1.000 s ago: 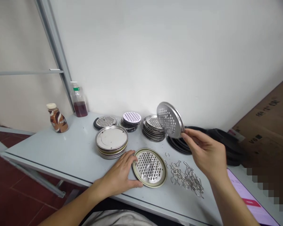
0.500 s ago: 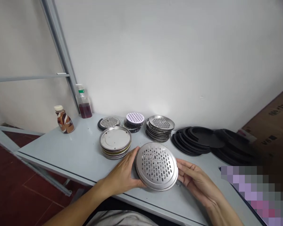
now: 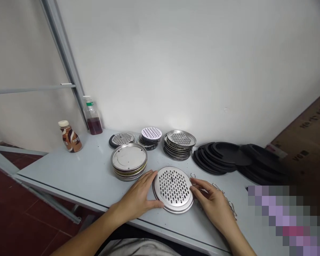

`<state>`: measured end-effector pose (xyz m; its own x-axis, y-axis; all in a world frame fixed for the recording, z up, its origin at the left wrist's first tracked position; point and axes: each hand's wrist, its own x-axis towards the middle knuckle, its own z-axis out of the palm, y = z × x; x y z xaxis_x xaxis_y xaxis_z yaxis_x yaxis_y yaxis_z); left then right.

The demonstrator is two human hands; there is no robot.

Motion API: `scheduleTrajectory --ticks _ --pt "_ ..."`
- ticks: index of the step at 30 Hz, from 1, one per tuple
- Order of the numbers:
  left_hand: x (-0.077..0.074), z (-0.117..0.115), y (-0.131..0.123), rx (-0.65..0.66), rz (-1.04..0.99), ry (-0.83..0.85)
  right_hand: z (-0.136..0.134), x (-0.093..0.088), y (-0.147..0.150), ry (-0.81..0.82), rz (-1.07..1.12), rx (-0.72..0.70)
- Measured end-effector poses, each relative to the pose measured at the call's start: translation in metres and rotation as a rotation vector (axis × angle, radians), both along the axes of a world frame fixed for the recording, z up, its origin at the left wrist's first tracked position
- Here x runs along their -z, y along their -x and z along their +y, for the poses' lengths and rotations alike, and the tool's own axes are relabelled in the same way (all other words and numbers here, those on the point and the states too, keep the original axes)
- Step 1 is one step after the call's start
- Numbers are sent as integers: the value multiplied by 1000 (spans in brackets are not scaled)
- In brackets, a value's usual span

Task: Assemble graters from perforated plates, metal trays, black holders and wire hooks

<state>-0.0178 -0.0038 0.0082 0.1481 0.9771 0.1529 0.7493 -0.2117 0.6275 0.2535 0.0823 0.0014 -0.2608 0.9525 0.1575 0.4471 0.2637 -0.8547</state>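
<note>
Round perforated stainless-steel disc lying flat on the pale grey table, held between both hands. Open left hand and open right hand touch its rim without closing on it; thin silver wire clips lie just beside the right hand

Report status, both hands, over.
Left hand and right hand at rim of round perforated steel disc, flat on pale grey table. Silver wire clips by right hand. Stacked steel discs by left hand.

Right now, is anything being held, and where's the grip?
The perforated metal disc lies on the table, its rim touched at opposite sides by the left hand and right hand; it isn't lifted.
</note>
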Motion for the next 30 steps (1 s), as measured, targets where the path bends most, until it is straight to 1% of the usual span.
scheduleTrajectory --ticks 2,5,9,15,23,26,30 --pt "0 0 -1 9 12 -20 -3 -1 1 -103 -89 34" --pt "1 0 -1 20 26 -30 -6 -3 3 -157 -167 39" --pt "3 1 0 14 34 -31 -11 -6 5 -174 -196 13" --pt "4 1 1 -17 -38 -81 -16 -9 8 -168 -239 -81" --pt "3 2 2 -10 2 -48 -17 -3 4 -185 -391 -187" --pt "3 2 3 2 19 -25 -17 -2 4 -188 -403 -195" --pt "3 2 3 -4 13 -42 -19 -4 4 -202 -398 -202"
